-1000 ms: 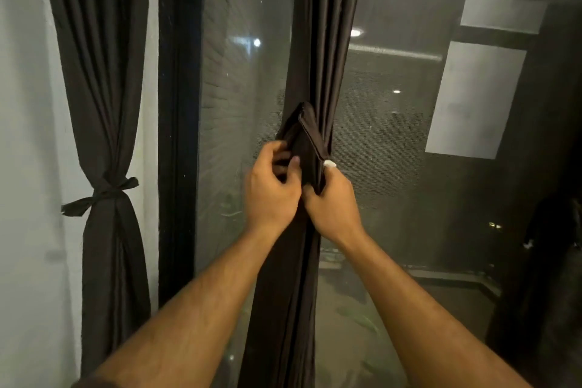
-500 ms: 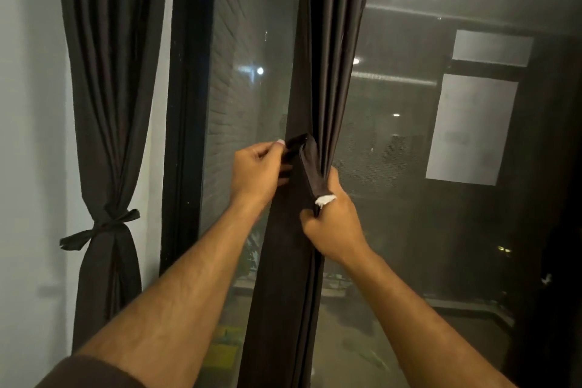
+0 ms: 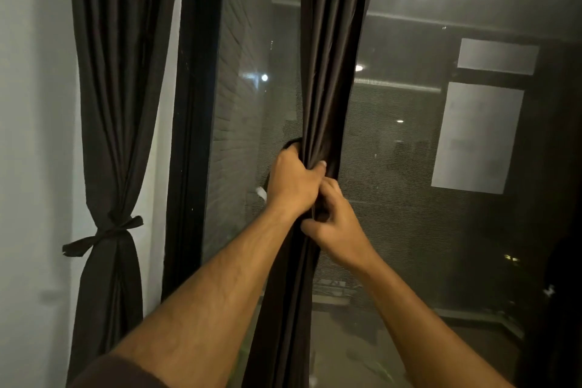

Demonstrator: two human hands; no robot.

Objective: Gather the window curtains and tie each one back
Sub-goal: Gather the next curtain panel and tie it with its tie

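Curtain [image 3: 327, 79] hangs gathered at 12 o'clock, left hand [image 3: 291, 184] clenching its folds, right hand [image 3: 338, 224] pinching fabric below; a slackened grip would likely spill the bundle before tying.

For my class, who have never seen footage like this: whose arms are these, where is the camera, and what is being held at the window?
There is no machine here. The one view comes from a camera worn on a person's head, looking forward and down, so the two bare arms are the wearer's own. The left hand grips the gathered middle curtain in a bunch. The right hand, just below it, has its fingers curled into the same folds. A dark strip shows beside the left hand, probably the tie-back, not yet knotted. The left curtain by the wall is already tied with a tie-back. Behind is dark window glass reflecting ceiling lights.
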